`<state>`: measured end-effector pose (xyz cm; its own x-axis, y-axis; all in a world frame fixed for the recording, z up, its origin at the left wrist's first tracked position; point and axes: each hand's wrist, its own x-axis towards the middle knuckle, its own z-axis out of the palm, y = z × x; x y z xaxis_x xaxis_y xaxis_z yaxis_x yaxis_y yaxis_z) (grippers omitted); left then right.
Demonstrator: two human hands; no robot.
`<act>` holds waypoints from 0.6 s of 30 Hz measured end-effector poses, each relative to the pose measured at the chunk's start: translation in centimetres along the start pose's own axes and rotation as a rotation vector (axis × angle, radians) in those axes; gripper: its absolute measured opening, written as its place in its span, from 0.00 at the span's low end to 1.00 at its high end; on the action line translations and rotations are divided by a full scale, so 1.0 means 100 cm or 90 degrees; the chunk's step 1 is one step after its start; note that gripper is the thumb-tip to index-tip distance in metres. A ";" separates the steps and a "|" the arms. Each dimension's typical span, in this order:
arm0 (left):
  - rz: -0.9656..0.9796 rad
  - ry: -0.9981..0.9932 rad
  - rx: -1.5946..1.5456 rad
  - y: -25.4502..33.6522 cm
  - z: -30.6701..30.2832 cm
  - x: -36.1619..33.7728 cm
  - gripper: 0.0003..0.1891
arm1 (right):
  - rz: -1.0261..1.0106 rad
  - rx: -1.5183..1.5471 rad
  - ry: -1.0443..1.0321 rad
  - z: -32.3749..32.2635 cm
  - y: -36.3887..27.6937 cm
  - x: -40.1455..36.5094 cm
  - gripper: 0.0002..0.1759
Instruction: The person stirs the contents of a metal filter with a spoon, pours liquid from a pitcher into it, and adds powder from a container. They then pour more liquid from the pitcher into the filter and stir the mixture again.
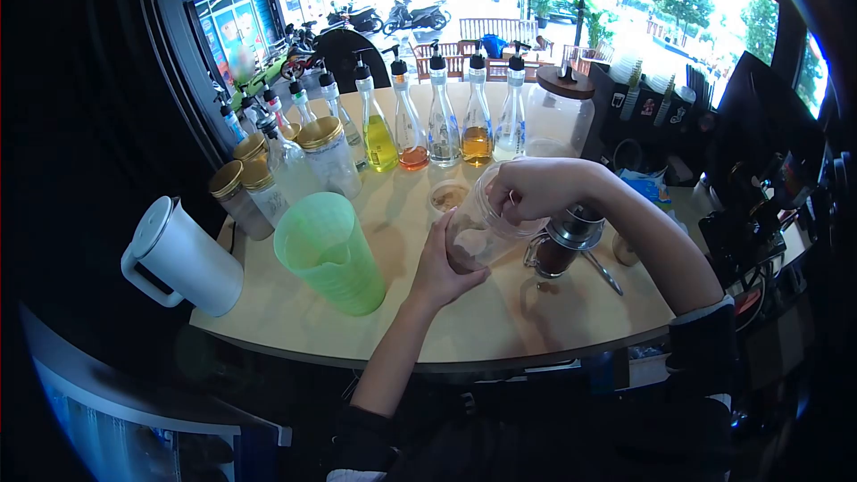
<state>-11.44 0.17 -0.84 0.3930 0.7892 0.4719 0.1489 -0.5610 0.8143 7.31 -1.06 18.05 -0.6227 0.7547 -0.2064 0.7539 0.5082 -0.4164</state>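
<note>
My left hand [436, 270] is wrapped round the lower side of a clear jar [471, 239], which is tilted with its mouth toward the right. Some pale brownish content shows dimly through its wall. At the jar's mouth is my right hand [540, 189], its fingers curled inward; whatever they pinch is hidden. Behind the jar lies a round lid or shallow dish [449, 197] with a brownish middle. Just right of the jar, a metal drip coffee filter [576, 230] sits on a glass mug [554, 259] of dark liquid. A spoon [603, 273] rests beside the mug.
A green measuring jug [328, 254] and a white thermal pitcher [183, 259] stand on the left. Pump bottles [444, 129] line the back, with gold-lidded jars [328, 159] at back left. A large clear canister [561, 116] stands back right. The table's front edge [446, 361] curves near my body.
</note>
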 end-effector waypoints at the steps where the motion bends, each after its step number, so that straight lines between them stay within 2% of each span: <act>1: 0.000 0.000 0.000 -0.001 0.001 0.000 0.54 | 0.006 0.006 0.006 0.000 -0.002 -0.002 0.08; 5: 0.000 -0.005 -0.017 -0.004 0.002 0.000 0.55 | 0.048 0.013 0.013 -0.004 -0.008 -0.007 0.10; 14: -0.008 -0.001 -0.012 -0.007 0.003 0.000 0.55 | 0.049 0.027 0.021 -0.005 -0.003 -0.010 0.17; 18: 0.002 0.004 0.022 -0.011 0.004 0.000 0.57 | 0.056 0.070 0.034 -0.011 -0.004 -0.017 0.16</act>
<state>-11.26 0.69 -1.86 0.3880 0.7888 0.4767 0.1796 -0.5720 0.8003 8.29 -2.08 19.56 -0.5413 0.8166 -0.2004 0.7759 0.3932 -0.4934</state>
